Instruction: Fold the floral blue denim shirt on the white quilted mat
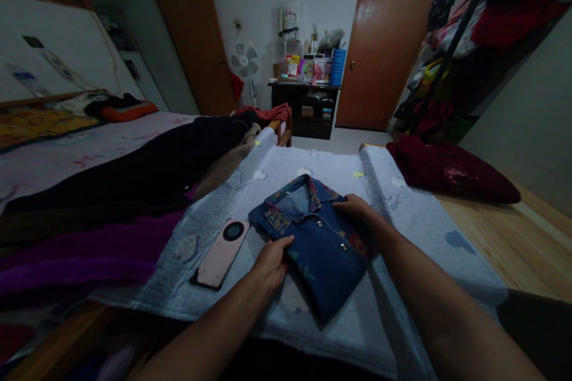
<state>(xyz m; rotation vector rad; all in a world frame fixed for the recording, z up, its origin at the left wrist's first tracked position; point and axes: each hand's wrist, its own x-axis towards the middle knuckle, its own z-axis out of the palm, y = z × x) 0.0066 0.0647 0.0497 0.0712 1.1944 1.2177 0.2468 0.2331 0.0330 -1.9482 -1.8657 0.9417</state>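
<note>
A folded dark blue denim shirt (319,259) with a patterned collar and metal buttons lies on a light blue cloth (313,161). My left hand (273,259) grips its left edge, thumb on top and the other fingers partly hidden at the side. At the shirt's upper right edge is my right hand (355,207), its fingers closed on the fabric near the collar. A pink phone (222,255) with a round black camera ring lies left of the shirt, close to my left hand and apart from it.
A maroon folded garment (451,169) rests at the right on a wooden surface (496,232). Dark and purple clothes (102,244) lie on the bed at the left. Farther back are a fan (245,61), a dark cabinet (304,112) and hanging clothes (513,18).
</note>
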